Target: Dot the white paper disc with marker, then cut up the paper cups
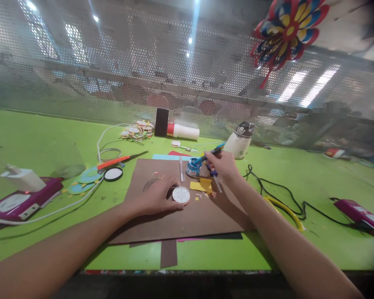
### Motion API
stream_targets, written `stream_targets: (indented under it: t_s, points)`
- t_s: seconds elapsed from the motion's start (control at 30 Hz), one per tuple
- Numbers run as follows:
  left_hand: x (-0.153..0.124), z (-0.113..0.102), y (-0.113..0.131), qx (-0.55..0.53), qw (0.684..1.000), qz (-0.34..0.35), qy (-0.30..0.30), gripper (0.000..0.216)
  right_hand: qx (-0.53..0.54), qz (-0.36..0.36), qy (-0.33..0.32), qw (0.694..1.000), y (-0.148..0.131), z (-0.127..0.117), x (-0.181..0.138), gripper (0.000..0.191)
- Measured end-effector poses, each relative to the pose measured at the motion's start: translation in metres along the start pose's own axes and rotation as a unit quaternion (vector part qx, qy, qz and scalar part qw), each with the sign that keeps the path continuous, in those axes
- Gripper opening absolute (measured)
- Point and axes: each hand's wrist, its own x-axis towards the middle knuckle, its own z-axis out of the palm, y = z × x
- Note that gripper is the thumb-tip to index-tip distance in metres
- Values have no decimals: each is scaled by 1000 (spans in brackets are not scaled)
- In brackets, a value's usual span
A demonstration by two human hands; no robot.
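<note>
My left hand (157, 197) rests on a brown board (180, 224), its thumb and fingers closed around the edge of a round white disc (181, 194) with small dark markings on its face. In my right hand (226, 166) is a slim blue-and-black pen-like tool (207, 156), gripped like a pencil. Its lower end meets the mouth of a small blue-labelled jar (193, 167); how deep it reaches is hidden. Yellow strips (201, 185) and small scraps lie between the disc and my right hand. A thin clear stick (181, 169) lies left of the jar.
On the green table (90, 245), an orange-handled tool (115, 161) and a purple power strip (25, 199) lie left. Behind stand a black box (161, 122) and a white bottle (238, 141). Black cable (283, 191) and a yellow loop (285, 207) lie right. A perforated screen (127, 74) rises behind.
</note>
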Motion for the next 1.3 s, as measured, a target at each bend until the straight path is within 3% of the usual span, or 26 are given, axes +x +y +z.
stream_targets:
  t_s: [0.1, 0.23, 0.43, 0.67, 0.9, 1.17, 1.3]
  points:
    - [0, 0, -1, -12, 1000, 9, 6, 49, 49, -11, 36, 998, -12, -8, -4, 34]
    - [0, 0, -1, -14, 1000, 6, 6, 48, 118, 24, 58, 991, -17, -15, -10, 35]
    - [0, 0, 0, -1, 1000, 7, 1, 48, 209, 121, 25, 970, -21, -17, -21, 38]
    - [0, -1, 0, 27, 1000, 4, -7, 54, 238, 201, -26, 950, -25, -11, -36, 40]
    - [0, -4, 3, -3, 1000, 16, -12, 50, 203, 181, -84, 959, -14, 0, -49, 34]
    - [1, -4, 1, -1, 1000, 12, -18, 53, 168, 160, -60, 971, -13, 9, -58, 38]
    - [2, -2, 1, 7, 1000, 14, -5, 54, 125, 89, -64, 986, -10, 11, -62, 36]
